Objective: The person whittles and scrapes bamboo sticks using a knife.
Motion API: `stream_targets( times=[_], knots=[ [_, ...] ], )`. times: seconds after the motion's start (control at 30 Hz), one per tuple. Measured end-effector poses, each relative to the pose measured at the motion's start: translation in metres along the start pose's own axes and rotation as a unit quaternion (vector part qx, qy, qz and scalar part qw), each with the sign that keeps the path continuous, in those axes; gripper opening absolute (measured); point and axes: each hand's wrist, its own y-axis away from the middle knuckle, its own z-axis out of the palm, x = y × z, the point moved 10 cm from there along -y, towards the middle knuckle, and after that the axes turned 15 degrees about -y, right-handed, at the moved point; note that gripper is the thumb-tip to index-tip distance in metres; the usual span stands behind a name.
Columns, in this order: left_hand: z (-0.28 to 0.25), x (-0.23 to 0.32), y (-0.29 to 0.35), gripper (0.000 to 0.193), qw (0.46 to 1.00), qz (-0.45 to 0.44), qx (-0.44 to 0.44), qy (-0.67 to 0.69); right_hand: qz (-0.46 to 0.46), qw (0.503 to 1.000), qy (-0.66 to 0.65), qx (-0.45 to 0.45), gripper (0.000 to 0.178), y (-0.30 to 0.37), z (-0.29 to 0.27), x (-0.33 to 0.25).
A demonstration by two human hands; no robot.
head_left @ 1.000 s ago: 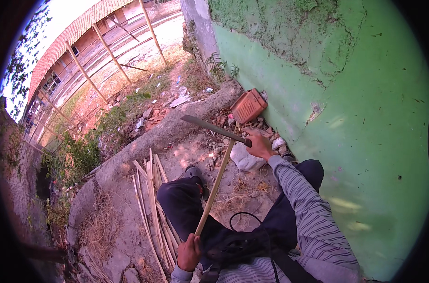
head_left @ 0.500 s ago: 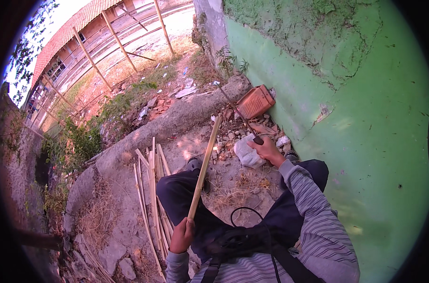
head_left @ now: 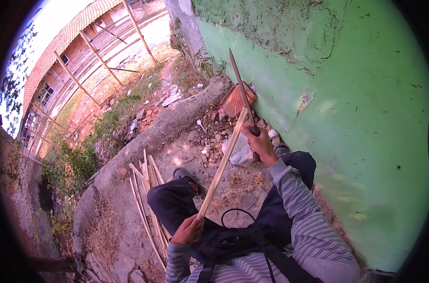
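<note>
A long pale strip of bamboo (head_left: pixel 224 160) slants up and to the right across my lap, its lower end gripped in my left hand (head_left: pixel 188 230). My right hand (head_left: pixel 260 145) is closed round the dark handle of a machete (head_left: pixel 243 87), whose long narrow blade points up and away. The strip's far end reaches the fingers of my right hand, just left of the blade's base; whether they touch it is hard to tell. More bamboo strips (head_left: pixel 150 198) lie in a loose bundle on the ground beside my left leg.
A green wall (head_left: pixel 365 141) rises close on my right. Ahead lie a white lump (head_left: pixel 238 153), a reddish ribbed container (head_left: pixel 233 100) and rubble. A low rough concrete ridge (head_left: pixel 162 118) curves from ahead to the left. A black cable (head_left: pixel 242 211) loops over my lap.
The machete has swung more upright. The bamboo strip has tilted further right, bringing its far end beside my right hand. The whole view has shifted slightly.
</note>
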Motion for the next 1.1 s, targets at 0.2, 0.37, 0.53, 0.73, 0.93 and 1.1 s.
stream_targets(
  times=[0.2,0.37,0.53,0.73,0.93,1.1],
  knots=[
    [-0.004,0.004,0.01,0.037,0.999,0.005,0.009,-0.053,-0.018,0.995,-0.079,0.06,0.027,0.0,-0.015,-0.02],
    [-0.004,-0.008,0.014,0.035,0.999,-0.001,0.007,-0.04,-0.014,0.987,-0.143,0.071,0.025,-0.007,-0.027,-0.018],
    [-0.004,-0.017,0.014,0.034,0.998,0.002,0.024,-0.056,-0.012,0.991,-0.11,0.079,0.024,-0.011,-0.029,-0.011],
    [-0.007,-0.015,0.019,0.036,0.994,0.003,0.051,-0.096,-0.017,0.994,-0.062,0.087,0.023,-0.013,-0.024,-0.013],
    [-0.013,-0.02,0.012,0.035,0.989,-0.004,0.068,-0.134,0.007,0.995,-0.06,0.085,0.02,-0.022,-0.02,0.002],
    [-0.029,-0.03,0.011,0.033,0.975,-0.014,0.106,-0.193,-0.121,0.98,-0.109,0.114,0.023,-0.033,-0.028,-0.039]
  ],
)
